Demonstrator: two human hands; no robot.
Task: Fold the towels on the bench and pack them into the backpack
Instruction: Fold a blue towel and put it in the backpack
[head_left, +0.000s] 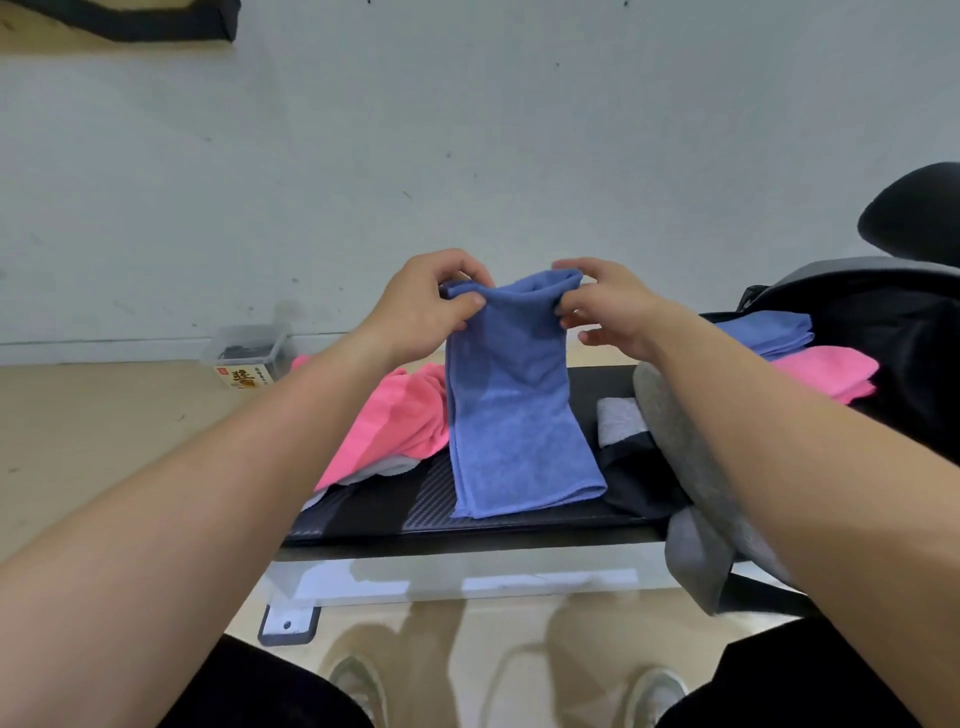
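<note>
Task roughly midway, judging by the layout. Bench (363, 512) runs across the middle, dark textured top, white frame below. Backpack (852, 332) at the right end, grey and black, mouth open toward the camera — already holding a folded blue towel (763, 330) stacked on a folded pink towel (826, 371), both sitting in the opening. So two packed, or at least placed.

Blue towel in hand (514, 410) hangs long and narrow, already doubled lengthwise by the look of it, top edge lifted, bottom hem resting on the bench surface. Next fold probably crosswise, top brought down to the hem; not yet done.

Left of that, loose pink towel (395, 421) crumpled on the bench, unfolded, with something pale grey or white tucked under its near edge — unclear whether another towel. Small grey cloth (618, 421) by the backpack's base, maybe folded, hard to say.

Left hand (421, 306) pinched shut on the top left corner of the blue towel in hand, thumb in front. Right hand (610, 306) pinched on the top right corner, lower fingers loose.

Left to do: finish this one, fold pink, pack both.
</note>
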